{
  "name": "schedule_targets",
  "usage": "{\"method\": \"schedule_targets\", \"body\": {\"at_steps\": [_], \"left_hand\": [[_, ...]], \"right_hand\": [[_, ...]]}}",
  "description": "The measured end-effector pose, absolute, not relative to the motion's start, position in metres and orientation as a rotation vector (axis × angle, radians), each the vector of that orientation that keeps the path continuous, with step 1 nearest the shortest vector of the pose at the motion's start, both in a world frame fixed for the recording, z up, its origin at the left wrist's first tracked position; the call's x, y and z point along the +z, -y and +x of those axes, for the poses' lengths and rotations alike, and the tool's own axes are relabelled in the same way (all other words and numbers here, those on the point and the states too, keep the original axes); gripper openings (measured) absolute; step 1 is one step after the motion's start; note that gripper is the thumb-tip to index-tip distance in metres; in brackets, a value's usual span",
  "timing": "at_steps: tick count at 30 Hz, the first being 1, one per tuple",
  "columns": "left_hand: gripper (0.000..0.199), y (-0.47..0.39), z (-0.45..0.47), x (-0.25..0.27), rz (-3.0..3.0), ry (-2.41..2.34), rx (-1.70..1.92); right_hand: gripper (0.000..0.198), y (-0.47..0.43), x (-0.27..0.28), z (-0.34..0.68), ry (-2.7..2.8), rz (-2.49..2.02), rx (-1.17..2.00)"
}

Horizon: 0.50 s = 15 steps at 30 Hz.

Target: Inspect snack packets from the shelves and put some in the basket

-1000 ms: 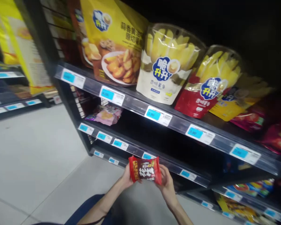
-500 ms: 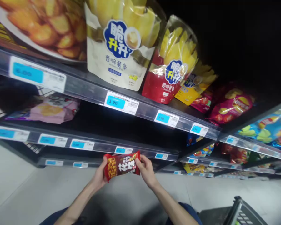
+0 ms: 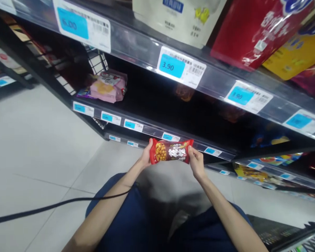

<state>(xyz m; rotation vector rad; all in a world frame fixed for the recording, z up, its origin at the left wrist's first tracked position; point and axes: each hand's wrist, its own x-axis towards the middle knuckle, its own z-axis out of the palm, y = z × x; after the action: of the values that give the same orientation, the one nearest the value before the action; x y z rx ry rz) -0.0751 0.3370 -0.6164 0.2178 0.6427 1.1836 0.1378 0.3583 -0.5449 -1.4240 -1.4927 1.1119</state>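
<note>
Dark store shelves [image 3: 133, 43] rise in my head-camera feed beside a red snack packet [image 3: 171, 151], held over the grey floor [image 3: 54, 140], left hand [image 3: 146, 154] and right hand [image 3: 196, 161] pinching its opposite ends. Beyond, a pink packet [image 3: 108, 87] sits on a lower shelf [image 3: 152, 131]; higher up show a white pouch [image 3: 178, 21] and a red pouch [image 3: 244, 38].

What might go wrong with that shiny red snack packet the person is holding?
The red packet is pinched only at its ends by the left hand and right hand, so if one slips, it could drop towards the floor. If both hands pull hard, the wrapper might split. Also, a black cord passes across the left forearm in this view, so it could perhaps snag.
</note>
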Motion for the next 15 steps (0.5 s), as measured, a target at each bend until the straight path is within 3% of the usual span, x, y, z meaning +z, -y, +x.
{"method": "schedule_targets", "body": {"at_steps": [8,15], "left_hand": [[0.074,-0.336,-0.077,-0.614,0.234,-0.662,1.152],[0.058,-0.340,-0.078,-0.617,0.180,-0.754,1.120]], "right_hand": [[0.051,-0.356,-0.548,0.139,1.290,-1.384,1.289],[0.051,-0.335,-0.547,0.127,0.948,-1.420,1.566]]}}
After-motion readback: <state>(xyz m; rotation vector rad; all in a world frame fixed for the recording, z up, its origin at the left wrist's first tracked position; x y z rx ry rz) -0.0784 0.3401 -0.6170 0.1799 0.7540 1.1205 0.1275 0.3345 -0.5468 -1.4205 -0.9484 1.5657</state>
